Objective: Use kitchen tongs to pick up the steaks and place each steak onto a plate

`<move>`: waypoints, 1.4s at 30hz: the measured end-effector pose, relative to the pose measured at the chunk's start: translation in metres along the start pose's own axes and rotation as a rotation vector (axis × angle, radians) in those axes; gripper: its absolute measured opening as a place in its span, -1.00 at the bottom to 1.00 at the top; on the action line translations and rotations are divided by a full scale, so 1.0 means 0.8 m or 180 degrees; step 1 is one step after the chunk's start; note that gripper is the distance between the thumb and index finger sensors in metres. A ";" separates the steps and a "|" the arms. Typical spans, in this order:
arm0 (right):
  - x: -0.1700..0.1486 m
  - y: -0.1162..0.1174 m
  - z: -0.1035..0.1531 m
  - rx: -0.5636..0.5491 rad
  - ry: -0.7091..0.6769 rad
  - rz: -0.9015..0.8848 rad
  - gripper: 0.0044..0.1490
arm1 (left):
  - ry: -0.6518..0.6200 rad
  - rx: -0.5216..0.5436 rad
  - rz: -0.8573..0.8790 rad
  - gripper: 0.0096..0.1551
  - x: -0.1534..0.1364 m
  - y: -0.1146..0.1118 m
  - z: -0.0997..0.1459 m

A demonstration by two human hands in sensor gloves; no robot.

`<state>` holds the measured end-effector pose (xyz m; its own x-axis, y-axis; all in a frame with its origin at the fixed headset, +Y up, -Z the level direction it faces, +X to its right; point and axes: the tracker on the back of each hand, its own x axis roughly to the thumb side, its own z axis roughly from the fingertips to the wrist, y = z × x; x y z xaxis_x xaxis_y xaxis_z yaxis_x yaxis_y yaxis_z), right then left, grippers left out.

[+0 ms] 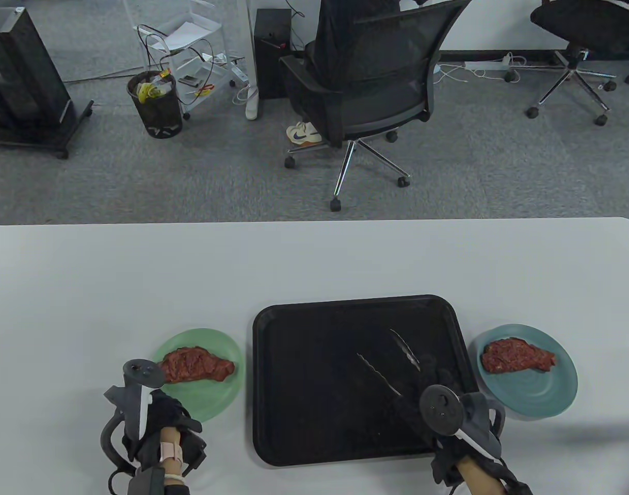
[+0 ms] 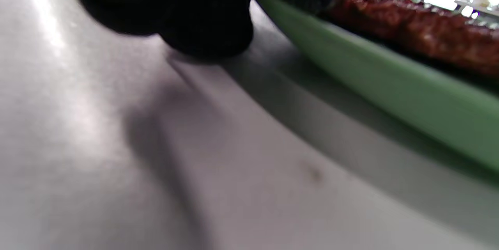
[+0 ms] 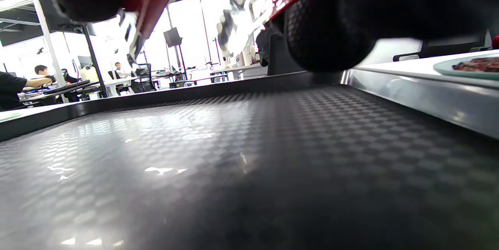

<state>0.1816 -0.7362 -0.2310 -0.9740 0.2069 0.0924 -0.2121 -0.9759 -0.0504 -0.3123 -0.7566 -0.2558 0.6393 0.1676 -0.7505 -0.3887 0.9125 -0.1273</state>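
Kitchen tongs (image 1: 391, 363), arms parted, gripped by right hand (image 1: 448, 397) over emptied black tray (image 1: 293, 412); one steak (image 1: 196, 365) on green plate (image 1: 211, 407) left, steak two (image 1: 518, 355) on teal plate (image 1: 541, 399) right, apparently delivered; left hand (image 1: 162, 417) near green plate, grasp indeterminable.

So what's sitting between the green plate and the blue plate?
In the table view, a black tray lies between the green plate and the blue plate. It holds no steak; the right hand holds tongs over it.
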 end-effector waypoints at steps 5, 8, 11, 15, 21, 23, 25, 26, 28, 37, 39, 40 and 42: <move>0.002 -0.001 0.001 -0.0004 -0.0038 0.0019 0.18 | -0.0160 0.0311 -0.0095 -0.11 0.008 0.011 0.017; 0.001 -0.001 0.002 -0.0002 -0.0042 0.0018 0.19 | -0.0528 0.0657 -0.0057 -0.10 0.026 0.018 0.043; 0.000 -0.002 0.002 0.0000 -0.0038 0.0023 0.19 | -0.1117 0.0671 0.0096 -0.11 0.050 0.020 0.071; -0.001 -0.006 0.003 -0.0028 -0.0045 -0.0014 0.19 | -0.1750 0.0410 0.0726 -0.12 0.083 0.017 0.110; -0.004 -0.009 0.003 -0.0042 -0.0044 -0.0043 0.19 | -0.2232 -0.0036 0.1494 -0.16 0.130 -0.006 0.155; -0.005 -0.008 0.002 -0.0026 -0.0031 -0.0052 0.19 | -0.2252 -0.0094 0.1659 -0.17 0.138 -0.015 0.164; -0.006 -0.006 0.002 -0.0010 -0.0024 -0.0022 0.19 | -0.2264 -0.0228 0.1843 -0.17 0.142 -0.028 0.170; -0.007 -0.005 0.002 -0.0008 -0.0025 -0.0015 0.19 | -0.2255 -0.0264 0.1923 -0.18 0.144 -0.035 0.171; -0.007 -0.004 0.002 0.0003 -0.0024 -0.0004 0.19 | -0.2193 -0.0345 0.2093 -0.19 0.142 -0.051 0.169; -0.007 0.003 0.000 0.0044 -0.0038 0.0064 0.19 | -0.2169 -0.0544 0.2373 -0.20 0.128 -0.066 0.145; -0.008 0.004 0.000 0.0009 0.0013 0.0092 0.18 | -0.2159 -0.0524 0.2397 -0.20 0.126 -0.068 0.143; -0.009 0.005 0.000 -0.0008 0.0031 0.0096 0.17 | -0.2153 -0.0515 0.2390 -0.20 0.125 -0.069 0.142; -0.012 0.008 -0.002 -0.0024 0.0092 0.0079 0.17 | -0.2157 -0.0529 0.2322 -0.20 0.124 -0.071 0.141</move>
<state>0.1897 -0.7441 -0.2336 -0.9808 0.1847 0.0622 -0.1884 -0.9803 -0.0598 -0.1517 -0.7498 -0.2495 0.4307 0.8880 -0.1611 -0.8898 0.4477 0.0883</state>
